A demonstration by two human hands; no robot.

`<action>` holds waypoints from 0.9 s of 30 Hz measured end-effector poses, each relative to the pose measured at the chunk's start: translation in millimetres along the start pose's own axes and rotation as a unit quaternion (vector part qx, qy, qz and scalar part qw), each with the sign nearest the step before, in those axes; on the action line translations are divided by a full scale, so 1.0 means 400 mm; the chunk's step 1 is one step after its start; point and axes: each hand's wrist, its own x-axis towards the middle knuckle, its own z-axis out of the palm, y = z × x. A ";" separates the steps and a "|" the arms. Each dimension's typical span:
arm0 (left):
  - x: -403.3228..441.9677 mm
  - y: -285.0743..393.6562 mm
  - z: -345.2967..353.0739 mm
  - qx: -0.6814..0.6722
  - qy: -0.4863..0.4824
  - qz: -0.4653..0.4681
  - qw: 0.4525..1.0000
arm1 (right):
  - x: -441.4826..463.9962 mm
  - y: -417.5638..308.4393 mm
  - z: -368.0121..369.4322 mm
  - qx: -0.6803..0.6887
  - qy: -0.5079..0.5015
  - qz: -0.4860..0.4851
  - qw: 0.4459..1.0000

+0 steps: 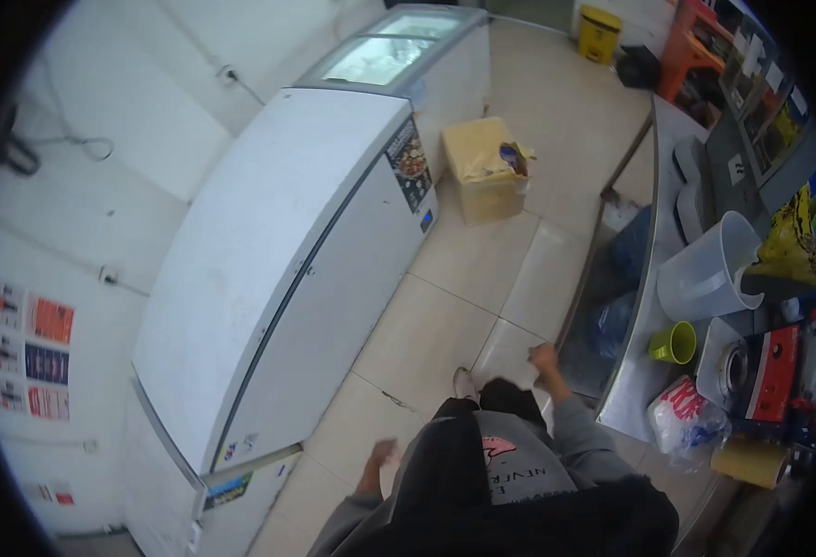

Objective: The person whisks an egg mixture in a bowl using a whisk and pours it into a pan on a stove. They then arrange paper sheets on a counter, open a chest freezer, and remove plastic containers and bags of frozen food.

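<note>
My left hand (382, 454) hangs low beside my body, close to the white chest freezer (324, 306). Its fingers are blurred, and I make out nothing held in it. My right hand (544, 358) is in front of me over the floor, near the steel counter's (633, 371) edge. Its fingers are loosely curled in, with nothing visible in them. Neither hand touches the freezer or the counter. The freezer's lid is down.
A cardboard box (487, 190) stands on the tiled floor (445, 316) ahead. Behind it is a glass-topped freezer (385, 60). On the counter are a clear plastic pitcher (705, 274), a green cup (673, 343) and a plastic bag (682, 413). A yellow bin (598, 35) stands far back.
</note>
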 end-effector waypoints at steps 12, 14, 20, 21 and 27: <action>0.501 1.119 0.075 -0.001 0.112 0.224 0.968 | 0.092 0.271 -0.077 -0.065 -0.003 0.234 0.970; 0.535 1.217 0.115 -0.037 0.091 0.249 0.964 | 0.224 0.195 -0.084 -0.070 0.041 0.193 0.978; 0.594 1.422 0.010 -0.480 0.161 0.225 0.833 | 0.654 -0.217 -0.384 0.049 -0.098 0.115 0.987; 0.606 1.431 -0.036 -0.577 0.195 0.218 0.762 | 0.733 -0.281 -0.414 0.117 -0.087 0.172 0.974; 0.585 1.408 -0.270 -0.798 0.375 0.146 0.449 | 1.091 -0.656 -0.452 0.343 -0.060 0.101 0.932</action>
